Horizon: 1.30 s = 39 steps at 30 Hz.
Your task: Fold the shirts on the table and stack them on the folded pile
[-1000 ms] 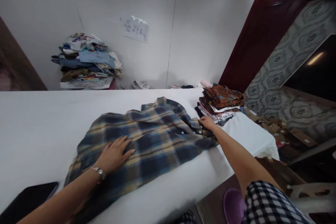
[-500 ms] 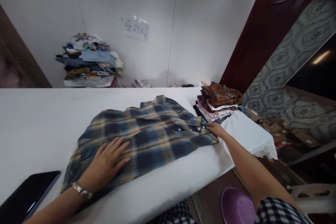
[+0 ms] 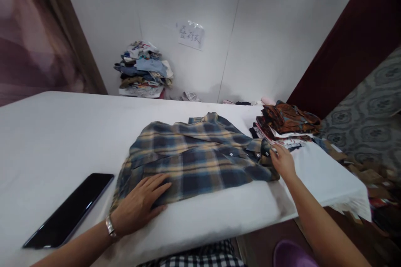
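— So what has shifted in the last second?

— Mostly my view: it has swung left, so the dark phone [image 3: 69, 210] now shows whole near the left edge of the white table [image 3: 46, 133]. My left hand [image 3: 140, 204] has slid toward the near hem of the plaid shirt [image 3: 200, 156] and lies flat, fingers spread, pressing it down. My right hand [image 3: 282, 162] has moved from the collar side to the shirt's right edge and pinches a bit of cloth there.

— Meaning?

— I'd judge the shirt is being pulled taut and squared, since it lies flatter than before.

— How does it look?

— Blue, navy and yellow check, spread mid-table, collar at the far side, still some wrinkles. Just right of it sits a stack of folded garments [image 3: 286, 123]; a heap of clothes [image 3: 144, 69] stands by the far wall.
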Each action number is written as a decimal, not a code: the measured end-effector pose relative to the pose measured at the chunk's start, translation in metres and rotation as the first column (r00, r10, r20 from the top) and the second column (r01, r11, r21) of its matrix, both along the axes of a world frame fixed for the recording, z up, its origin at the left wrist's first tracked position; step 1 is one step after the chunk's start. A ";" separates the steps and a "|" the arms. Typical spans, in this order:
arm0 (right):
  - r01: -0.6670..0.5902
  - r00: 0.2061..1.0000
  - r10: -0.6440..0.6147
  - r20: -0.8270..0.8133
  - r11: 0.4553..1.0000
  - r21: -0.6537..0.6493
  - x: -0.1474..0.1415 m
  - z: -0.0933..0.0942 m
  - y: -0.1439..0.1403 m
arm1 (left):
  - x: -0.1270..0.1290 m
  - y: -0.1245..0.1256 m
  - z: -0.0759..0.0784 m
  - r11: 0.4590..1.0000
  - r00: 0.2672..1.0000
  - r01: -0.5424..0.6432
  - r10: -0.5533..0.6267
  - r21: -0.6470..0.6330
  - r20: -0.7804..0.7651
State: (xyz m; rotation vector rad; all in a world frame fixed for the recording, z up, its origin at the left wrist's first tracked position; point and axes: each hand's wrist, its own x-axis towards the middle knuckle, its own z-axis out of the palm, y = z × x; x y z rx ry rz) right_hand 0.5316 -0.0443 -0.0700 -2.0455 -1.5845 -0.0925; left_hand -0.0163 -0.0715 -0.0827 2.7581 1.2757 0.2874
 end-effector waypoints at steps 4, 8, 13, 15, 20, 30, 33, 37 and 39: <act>-0.616 0.788 0.615 -0.030 0.785 -0.067 -0.068 -0.013 -0.026 | 0.000 -0.008 0.002 0.996 0.997 -0.073 0.072 -0.042 -0.025; -0.755 0.645 0.764 0.031 0.643 -0.132 -0.102 -0.026 -0.029 | 0.009 -0.002 0.019 0.988 0.990 -0.135 0.130 -0.075 -0.063; -0.737 0.670 0.742 -0.009 0.664 -0.126 -0.103 -0.014 -0.027 | -0.005 0.005 0.044 0.983 0.983 -0.181 0.181 -0.044 0.002; -0.764 0.640 0.765 -0.072 0.625 -0.161 -0.107 -0.007 -0.035 | -0.015 0.000 0.041 0.987 0.990 -0.141 0.142 -0.082 0.009; -0.768 0.640 0.713 -0.287 0.597 -0.231 -0.119 0.008 -0.048 | -0.031 -0.016 0.030 0.976 0.995 -0.099 0.095 -0.194 -0.030; -0.468 0.809 0.406 -0.425 0.883 -0.047 -0.149 0.050 0.118 | 0.027 0.072 0.031 0.988 0.989 -0.145 0.146 -0.057 0.011; -0.396 0.880 0.349 -0.321 0.914 -0.091 -0.169 0.051 0.187 | 0.035 0.093 0.004 0.983 0.985 -0.167 0.163 -0.073 -0.058; -0.376 0.910 0.334 -0.245 0.914 -0.150 -0.199 0.042 0.257 | 0.031 0.094 -0.012 0.980 0.986 -0.165 0.160 -0.112 -0.048; -0.355 0.927 0.314 -0.205 0.912 -0.205 -0.212 0.036 0.282 | 0.028 0.092 -0.011 0.979 0.986 -0.164 0.160 -0.123 -0.039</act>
